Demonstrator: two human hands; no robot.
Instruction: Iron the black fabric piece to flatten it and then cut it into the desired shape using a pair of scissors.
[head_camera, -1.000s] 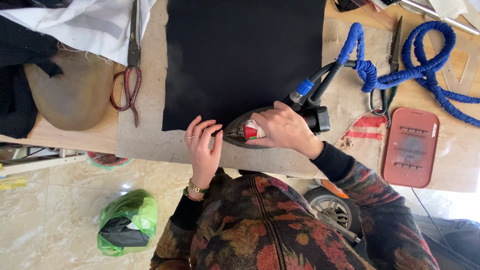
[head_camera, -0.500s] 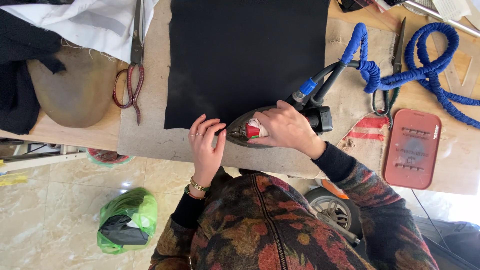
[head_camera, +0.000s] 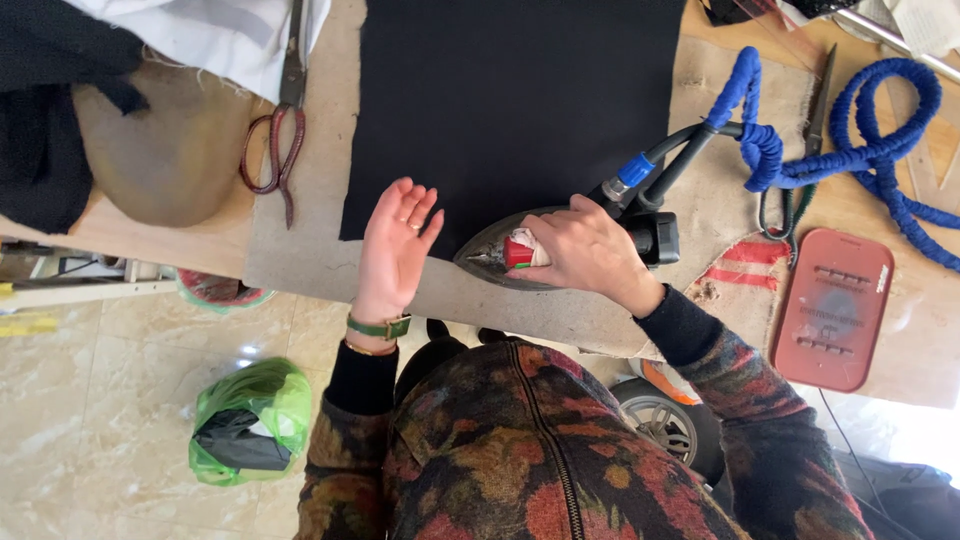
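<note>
The right hand (head_camera: 585, 250) is gripping the iron (head_camera: 510, 250) at the black cloth's (head_camera: 520, 100) near edge on the worktop (head_camera: 300, 260). The left hand (head_camera: 392, 250) is hovering open beside it, holding nothing.

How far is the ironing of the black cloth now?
Done: the black cloth lies spread flat on the table, with no creases in view. In hand: the right hand grips the iron at the cloth's near edge; the left hand is raised, open, beside it. Left: cannot tell how much is pressed; the iron sits only at the near edge.
</note>
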